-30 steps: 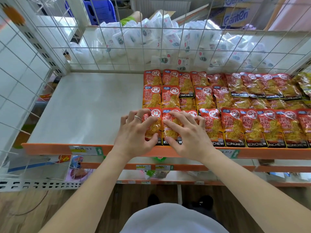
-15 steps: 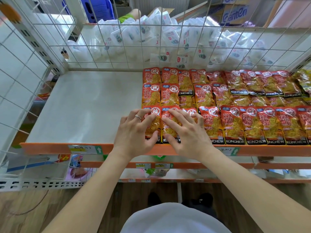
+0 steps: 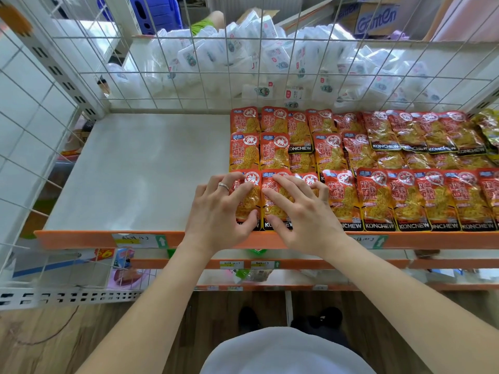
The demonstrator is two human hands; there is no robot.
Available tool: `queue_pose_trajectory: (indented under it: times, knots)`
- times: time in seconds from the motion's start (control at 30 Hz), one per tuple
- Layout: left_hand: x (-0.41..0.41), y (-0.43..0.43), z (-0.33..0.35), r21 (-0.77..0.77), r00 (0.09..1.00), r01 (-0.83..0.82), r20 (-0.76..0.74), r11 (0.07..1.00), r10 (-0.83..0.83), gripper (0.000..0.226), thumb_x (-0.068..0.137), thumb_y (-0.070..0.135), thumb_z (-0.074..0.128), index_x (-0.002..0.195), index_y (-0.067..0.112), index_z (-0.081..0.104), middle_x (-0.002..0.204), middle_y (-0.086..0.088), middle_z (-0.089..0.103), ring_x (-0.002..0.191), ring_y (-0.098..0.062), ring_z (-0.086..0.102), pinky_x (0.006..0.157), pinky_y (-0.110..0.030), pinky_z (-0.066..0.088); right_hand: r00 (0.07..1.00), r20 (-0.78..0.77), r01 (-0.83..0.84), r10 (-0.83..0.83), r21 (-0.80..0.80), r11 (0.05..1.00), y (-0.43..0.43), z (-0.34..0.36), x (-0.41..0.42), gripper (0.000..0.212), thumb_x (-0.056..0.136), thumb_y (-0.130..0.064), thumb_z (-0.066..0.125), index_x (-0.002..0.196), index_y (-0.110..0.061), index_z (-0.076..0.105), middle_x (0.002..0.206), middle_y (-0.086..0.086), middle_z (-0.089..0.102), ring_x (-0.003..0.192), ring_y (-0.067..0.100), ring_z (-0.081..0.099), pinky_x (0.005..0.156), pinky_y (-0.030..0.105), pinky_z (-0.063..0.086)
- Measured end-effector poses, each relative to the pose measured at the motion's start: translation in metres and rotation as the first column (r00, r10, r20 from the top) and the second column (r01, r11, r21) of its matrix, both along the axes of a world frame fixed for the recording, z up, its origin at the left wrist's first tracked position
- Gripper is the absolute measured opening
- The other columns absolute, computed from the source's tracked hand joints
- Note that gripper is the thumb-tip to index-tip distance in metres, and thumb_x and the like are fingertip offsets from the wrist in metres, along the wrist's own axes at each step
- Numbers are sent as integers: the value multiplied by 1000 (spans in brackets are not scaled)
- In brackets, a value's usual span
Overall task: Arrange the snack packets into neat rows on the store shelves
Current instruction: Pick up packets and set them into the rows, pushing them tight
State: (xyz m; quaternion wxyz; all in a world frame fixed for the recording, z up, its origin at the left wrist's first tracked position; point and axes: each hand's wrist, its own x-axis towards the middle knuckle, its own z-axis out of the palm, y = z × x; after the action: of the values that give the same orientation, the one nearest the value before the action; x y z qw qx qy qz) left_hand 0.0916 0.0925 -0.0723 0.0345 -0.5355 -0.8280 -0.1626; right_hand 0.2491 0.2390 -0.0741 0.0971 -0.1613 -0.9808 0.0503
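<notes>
White wire grid panels (image 3: 270, 74) fence the back and left; wood-plank floor (image 3: 121, 333) below, cardboard box (image 3: 378, 18) behind.

My left hand (image 3: 216, 211) covered most of the end packet (image 3: 247, 202) in the front row, and my right hand (image 3: 302, 214) hid much of the next packet (image 3: 272, 208). The rightmost packet (image 3: 492, 195) ran off the edge of view. The writing on the price label (image 3: 134, 240) was too small to read.
</notes>
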Motion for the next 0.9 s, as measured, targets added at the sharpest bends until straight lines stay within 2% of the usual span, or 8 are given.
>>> queue_pose_trajectory:
  times: [0.23, 0.43, 0.57, 0.7, 0.9]
  knots:
    - [1, -1, 0, 82, 999, 24, -27, 996, -21, 54, 87, 52, 51, 129, 18, 58, 140, -2, 52, 122, -25, 49, 86, -43, 44, 1000, -22, -1, 1, 2, 1000, 1, 0, 0, 59, 94, -57, 44, 144, -27, 49, 155, 1, 42, 142, 20, 38, 105, 53, 29]
    - [6, -5, 7, 137, 998, -17, -49, 990, 24, 52, 90, 49, 47, 129, 16, 58, 140, -4, 53, 116, -27, 52, 85, -43, 41, 993, -94, 66, -72, -67, 996, 0, 8, 2, 60, 94, -59, 40, 143, -27, 50, 157, 0, 40, 143, 20, 37, 106, 53, 25]
    - [24, -5, 25, 136, 996, -67, -55, 988, 75, 55, 91, 50, 46, 134, 17, 55, 143, -4, 50, 122, -25, 49, 91, -41, 39, 975, -189, 96, -115, -111, 989, 4, 27, 17, 62, 95, -62, 36, 143, -26, 51, 157, -2, 39, 143, 19, 37, 107, 52, 22]
    - [61, 14, 44, 154, 994, -40, -94, 987, 55, 56, 91, 49, 46, 136, 17, 54, 146, -2, 50, 128, -24, 49, 95, -42, 38, 964, -219, 131, -152, -111, 985, 18, 45, 56, 62, 94, -63, 36, 144, -28, 50, 158, -2, 38, 144, 19, 35, 106, 47, 20]
    - [151, 76, 72, 144, 993, 38, -117, 989, -21, 58, 92, 51, 43, 137, 17, 54, 149, -4, 48, 132, -27, 46, 97, -48, 39, 941, -237, 225, -241, -94, 970, 59, 70, 162, 62, 95, -64, 35, 143, -28, 51, 156, -3, 40, 143, 20, 35, 107, 54, 25]
